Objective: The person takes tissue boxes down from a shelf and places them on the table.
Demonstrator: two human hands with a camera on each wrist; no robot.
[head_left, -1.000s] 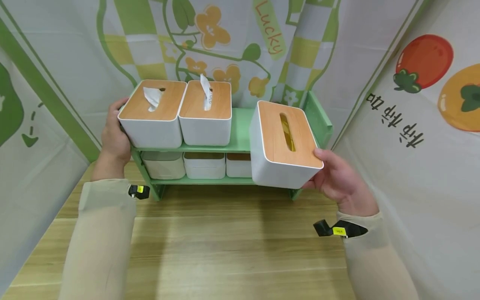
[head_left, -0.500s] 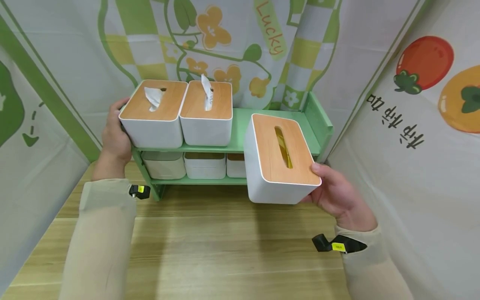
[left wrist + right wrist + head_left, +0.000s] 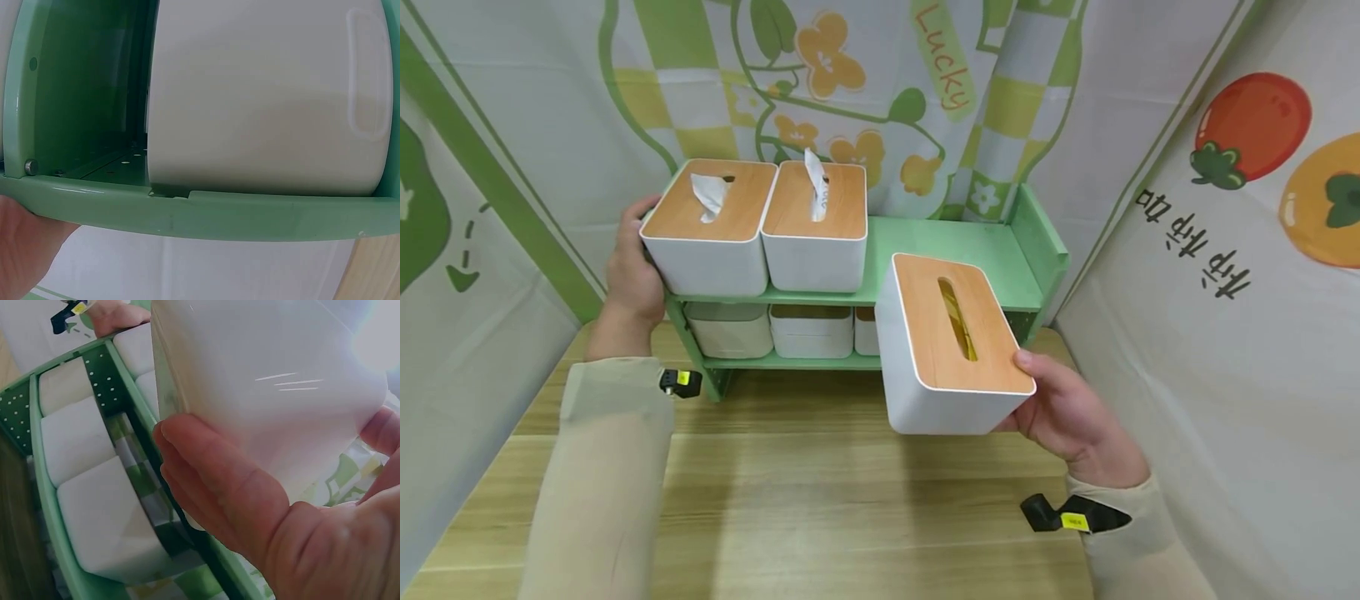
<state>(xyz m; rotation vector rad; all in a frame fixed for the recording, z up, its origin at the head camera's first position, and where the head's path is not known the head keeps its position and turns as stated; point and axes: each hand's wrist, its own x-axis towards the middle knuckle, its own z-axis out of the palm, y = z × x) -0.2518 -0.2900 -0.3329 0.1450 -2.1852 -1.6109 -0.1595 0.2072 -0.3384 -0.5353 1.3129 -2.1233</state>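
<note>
Tissue box [image 3: 936, 354], right of the head view's centre, tilts where your right hand [image 3: 1072, 421] grips it; support its base evenly. Left hand [image 3: 637, 271], frame left: hold unclear.

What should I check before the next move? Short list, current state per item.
1. Right hand secure on the held box: ok; thumb at the lid's corner, fingers against the white body.
2. Lid seated: ok; it lies flush inside the white rim.
3. Tissue drawn through its slot: not ok; only something yellow shows inside.
4. Both upper boxes, left and right, upright on the rack: ok.
5. Left hand bracing the rack: cannot tell; it's at the rack's left end, but force doesn't show.
</note>
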